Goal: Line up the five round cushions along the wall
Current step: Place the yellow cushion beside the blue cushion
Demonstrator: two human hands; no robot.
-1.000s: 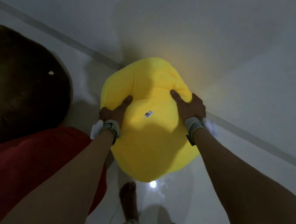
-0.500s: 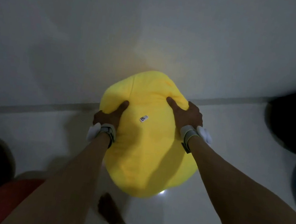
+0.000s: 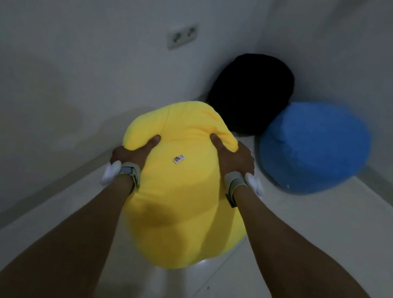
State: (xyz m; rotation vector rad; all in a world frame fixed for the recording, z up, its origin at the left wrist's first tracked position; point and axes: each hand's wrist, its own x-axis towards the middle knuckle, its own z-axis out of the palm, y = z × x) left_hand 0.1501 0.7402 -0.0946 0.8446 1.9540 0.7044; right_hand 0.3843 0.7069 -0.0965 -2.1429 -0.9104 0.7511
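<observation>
The left hand (image 3: 134, 151) at 9 o'clock and right hand (image 3: 233, 158) at 3 clamp the yellow cushion (image 3: 178, 197) by its sides, thumbs dug in, likely to carry it above the floor (image 3: 304, 241). Beyond, the blue cushion (image 3: 313, 146) at 2 o'clock and black cushion (image 3: 249, 93) at 1 lean by the wall (image 3: 77, 54), probably starting the row

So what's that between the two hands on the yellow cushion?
A small white label on the cushion, between left hand and right hand; head view.
</observation>
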